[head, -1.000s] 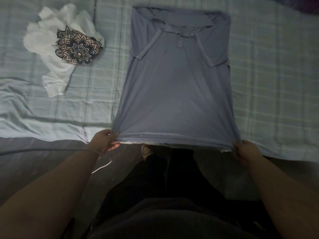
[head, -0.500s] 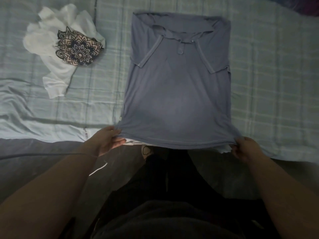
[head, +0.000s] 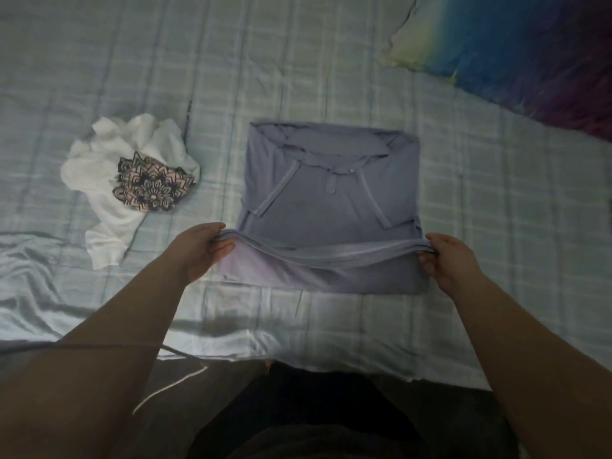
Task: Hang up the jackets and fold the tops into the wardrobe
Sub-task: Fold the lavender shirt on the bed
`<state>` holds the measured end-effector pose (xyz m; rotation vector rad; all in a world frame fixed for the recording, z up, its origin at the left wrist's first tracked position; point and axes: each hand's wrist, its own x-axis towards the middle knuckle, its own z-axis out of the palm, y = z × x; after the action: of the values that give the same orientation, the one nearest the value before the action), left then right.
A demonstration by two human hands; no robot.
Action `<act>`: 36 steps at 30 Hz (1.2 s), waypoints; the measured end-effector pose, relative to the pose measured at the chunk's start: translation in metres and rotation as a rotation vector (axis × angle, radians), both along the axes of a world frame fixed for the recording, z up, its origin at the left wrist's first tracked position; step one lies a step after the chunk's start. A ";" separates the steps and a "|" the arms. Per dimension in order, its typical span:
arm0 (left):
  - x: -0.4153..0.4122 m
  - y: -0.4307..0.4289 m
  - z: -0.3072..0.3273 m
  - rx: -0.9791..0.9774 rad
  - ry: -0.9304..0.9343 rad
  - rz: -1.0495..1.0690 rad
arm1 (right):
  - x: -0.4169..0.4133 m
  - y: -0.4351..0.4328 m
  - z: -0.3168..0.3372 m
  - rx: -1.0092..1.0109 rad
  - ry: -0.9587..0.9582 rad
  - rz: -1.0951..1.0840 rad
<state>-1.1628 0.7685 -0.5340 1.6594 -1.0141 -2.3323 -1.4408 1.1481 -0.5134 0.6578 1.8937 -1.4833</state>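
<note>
Pale green checked cotton covers the bed [head: 331, 77], which fills most of the view and carries everything here. At its middle lies the blue-grey knitted polo top [head: 331, 200], collar away from the person and sleeves turned in, so it makes a narrow rectangle. A rainbow-dyed cloth [head: 516, 51] lies at the far right corner. A crumpled white top with a dark mandala print [head: 109, 183] lies to the left, apart from the polo and not yet folded. The left hand [head: 198, 253] pinches the left corner of the polo's hem and the right hand [head: 447, 260] pinches the right corner. The hem is raised over the garment's lower half and sags a little between them. The step looks like the bottom-to-collar fold. To do it well, the hem should be drawn taut and level, the side edges kept in line, and the hem laid just short of the collar, then smoothed outward from the fold. No wardrobe is in view.
</note>
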 end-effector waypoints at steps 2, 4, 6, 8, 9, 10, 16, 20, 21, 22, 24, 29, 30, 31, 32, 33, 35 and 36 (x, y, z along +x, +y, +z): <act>-0.025 -0.016 0.004 -0.013 -0.010 0.027 | -0.028 -0.015 0.000 -0.017 -0.017 -0.020; -0.051 -0.034 0.007 -0.012 0.003 0.041 | -0.058 -0.029 -0.003 -0.054 -0.034 -0.056; -0.078 -0.053 0.007 -0.027 0.008 0.062 | -0.087 -0.043 -0.006 -0.069 -0.034 -0.059; -0.103 -0.072 0.001 -0.042 0.007 0.073 | -0.115 -0.056 -0.014 -0.015 -0.010 -0.027; -0.116 -0.080 -0.003 -0.042 0.005 0.081 | -0.128 -0.061 -0.022 0.046 0.027 0.025; -0.128 -0.089 -0.009 -0.040 -0.003 0.091 | -0.142 -0.067 -0.029 0.124 0.076 0.117; -0.196 -0.140 -0.069 -0.019 -0.010 0.107 | -0.205 -0.096 -0.084 0.522 0.361 0.666; -0.228 -0.166 -0.106 0.029 0.001 0.116 | -0.235 -0.110 -0.120 0.721 0.495 0.872; -0.234 -0.170 -0.113 0.032 0.010 0.119 | -0.240 -0.113 -0.125 0.747 0.531 0.910; -0.238 -0.173 -0.118 0.033 0.017 0.125 | -0.244 -0.115 -0.131 0.777 0.573 0.939; -0.247 -0.176 -0.125 0.022 0.021 0.142 | -0.250 -0.120 -0.136 0.791 0.605 0.947; -0.257 -0.179 -0.131 0.023 0.044 0.194 | -0.261 -0.123 -0.143 0.859 0.658 1.009; -0.259 -0.179 -0.129 0.029 0.045 0.213 | -0.262 -0.125 -0.142 0.853 0.656 0.998; -0.261 -0.178 -0.127 0.035 0.046 0.235 | -0.263 -0.126 -0.141 0.840 0.637 0.974; -0.263 -0.176 -0.124 0.042 0.052 0.256 | -0.263 -0.127 -0.142 0.828 0.625 0.949; -0.264 -0.174 -0.122 0.050 0.066 0.269 | -0.265 -0.128 -0.143 0.820 0.610 0.932; -0.266 -0.173 -0.121 0.059 0.102 0.269 | -0.265 -0.128 -0.147 0.786 0.574 0.887; -0.266 -0.172 -0.122 0.057 0.112 0.256 | -0.265 -0.129 -0.152 0.714 0.534 0.814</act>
<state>-1.4286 0.5968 -0.6557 1.5535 -0.6759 -2.2729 -1.7058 1.0187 -0.6649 -0.2903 2.6581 -0.4538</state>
